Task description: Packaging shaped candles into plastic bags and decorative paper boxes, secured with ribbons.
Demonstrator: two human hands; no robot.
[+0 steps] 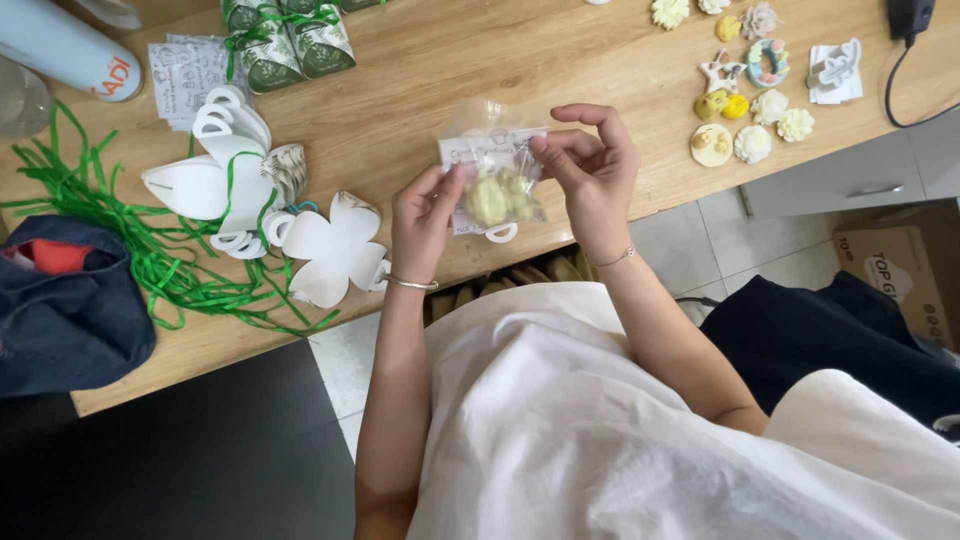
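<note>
Green ribbon strands [120,240] lay loose over the left part of the wooden tabletop [420,90], beside a dark denim bag [65,310] at the near edge. Just right of the ribbon sat flat white die-cut box blanks [330,250], unfolded, and farther back two folded green-patterned boxes [290,45] tied with ribbon.

Next came the left hand [422,225], its grip pinched shut on the left edge of a small clear plastic bag [495,170], thumb and fingertips meeting on the film. The bag was held up above the near edge of the tabletop, between the two hands, with a white paper card inside and a pale yellow-green moulded piece [498,198] sitting low in it. Its long axis ran roughly away from the person, open end toward the far side. The right hand [590,170] gripped the bag's upper right edge, thumb and forefinger closed on the film, the other fingers curled above. Both hands were equally near, one on each side of the bag.

Well apart to the right, small moulded flower and star shapes [745,105] lay in a cluster on the tabletop.
</note>
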